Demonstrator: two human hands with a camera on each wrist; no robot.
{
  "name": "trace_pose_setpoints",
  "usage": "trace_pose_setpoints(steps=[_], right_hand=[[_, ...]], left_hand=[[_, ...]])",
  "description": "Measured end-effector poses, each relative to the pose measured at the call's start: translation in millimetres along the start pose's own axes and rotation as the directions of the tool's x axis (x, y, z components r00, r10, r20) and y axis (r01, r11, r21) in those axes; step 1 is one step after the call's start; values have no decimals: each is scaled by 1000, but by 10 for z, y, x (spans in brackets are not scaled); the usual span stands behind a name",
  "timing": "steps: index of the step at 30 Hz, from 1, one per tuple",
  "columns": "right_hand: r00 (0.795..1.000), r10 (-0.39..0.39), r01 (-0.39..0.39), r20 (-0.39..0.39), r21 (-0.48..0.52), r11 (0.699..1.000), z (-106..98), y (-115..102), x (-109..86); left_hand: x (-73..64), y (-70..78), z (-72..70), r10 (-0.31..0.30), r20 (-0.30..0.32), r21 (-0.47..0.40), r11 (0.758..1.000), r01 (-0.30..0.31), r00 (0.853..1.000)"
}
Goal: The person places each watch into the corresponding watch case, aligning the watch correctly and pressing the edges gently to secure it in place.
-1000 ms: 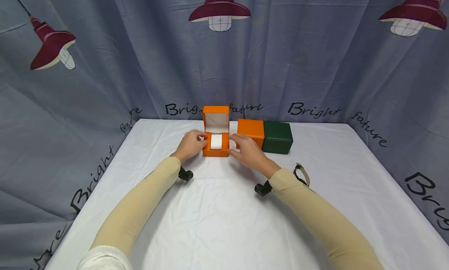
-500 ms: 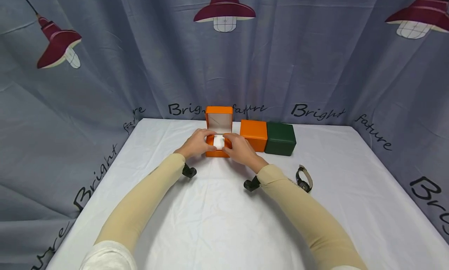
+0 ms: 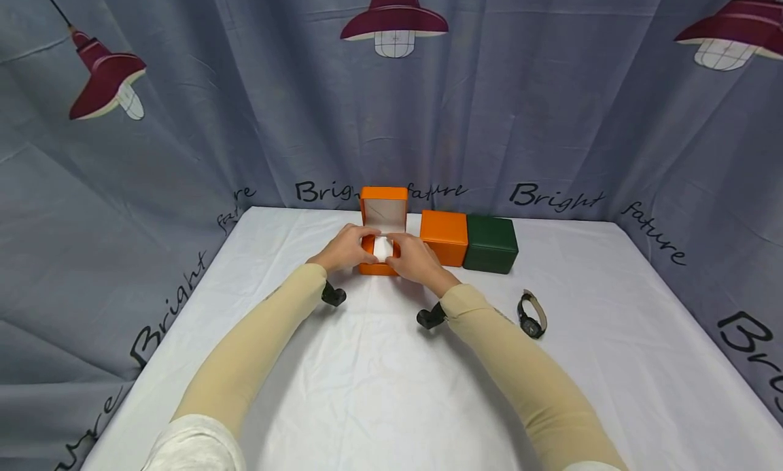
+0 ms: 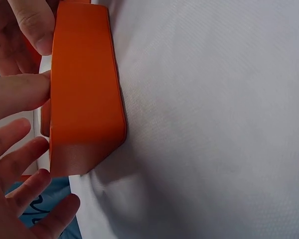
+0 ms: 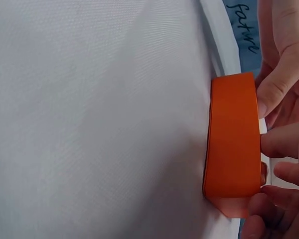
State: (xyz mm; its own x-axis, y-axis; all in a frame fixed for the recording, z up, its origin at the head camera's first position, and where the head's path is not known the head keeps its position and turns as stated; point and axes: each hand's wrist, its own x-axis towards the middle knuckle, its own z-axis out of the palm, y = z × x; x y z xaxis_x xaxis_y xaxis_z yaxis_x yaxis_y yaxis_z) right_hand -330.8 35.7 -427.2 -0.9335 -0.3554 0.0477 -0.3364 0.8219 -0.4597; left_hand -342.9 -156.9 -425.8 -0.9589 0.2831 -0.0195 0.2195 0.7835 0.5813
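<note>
We note left hand [image 3: 344, 248] and right hand [image 3: 419, 259] pinching the white cushion [image 3: 383, 249] in the open box [image 3: 378, 270], rear tabletop [image 3: 361, 376]. Orange box [image 3: 444, 236] and green box [image 3: 491, 245] crowd the right side; watch [image 3: 531, 328] lies nearer us.

This looks like a curtained booth, with lamp-printed curtains [image 3: 520, 104] left, right and far around a white-covered table [image 3: 367, 389].

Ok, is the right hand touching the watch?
Apart. The head view shows the right hand at the open orange box and the watch away to the right on the white tablecloth.
</note>
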Motion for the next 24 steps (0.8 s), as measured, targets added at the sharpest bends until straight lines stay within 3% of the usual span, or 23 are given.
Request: trace_pose_setpoints(steps=[24], right_hand=[[998, 52, -52, 40, 8, 999, -3, -35, 82]], left_hand=[[84, 85, 5, -9, 17, 54, 999, 8, 1000]])
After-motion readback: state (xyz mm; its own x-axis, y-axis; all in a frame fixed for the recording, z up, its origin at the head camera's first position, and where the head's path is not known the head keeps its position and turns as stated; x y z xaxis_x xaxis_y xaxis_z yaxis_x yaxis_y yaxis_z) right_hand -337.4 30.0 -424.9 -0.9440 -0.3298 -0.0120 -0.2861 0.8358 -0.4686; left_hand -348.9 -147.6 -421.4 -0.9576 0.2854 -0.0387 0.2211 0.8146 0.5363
